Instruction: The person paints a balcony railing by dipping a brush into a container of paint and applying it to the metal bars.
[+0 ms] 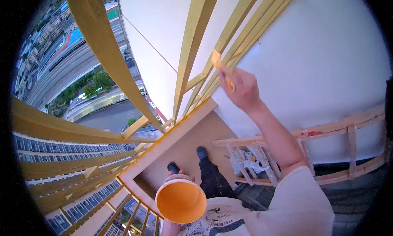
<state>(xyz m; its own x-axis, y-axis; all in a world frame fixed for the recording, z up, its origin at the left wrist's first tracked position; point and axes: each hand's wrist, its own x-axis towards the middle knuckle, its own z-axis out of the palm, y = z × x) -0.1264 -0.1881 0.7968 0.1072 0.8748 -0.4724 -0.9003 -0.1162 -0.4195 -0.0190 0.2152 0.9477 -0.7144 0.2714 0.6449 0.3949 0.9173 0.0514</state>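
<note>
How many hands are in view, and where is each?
2. The right hand is raised near the yellow bars, gripping a brush. The left hand is low, holding the bucket, which partly hides it.

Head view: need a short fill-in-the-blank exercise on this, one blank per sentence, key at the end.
1. The hand that holds the brush is the person's ____ one.
2. The left hand holds a bucket whose inside is coloured ____.
3. Of brush and bucket, the one nearer the dark shoes is the ____.

Missing words: right; orange; bucket.
</note>
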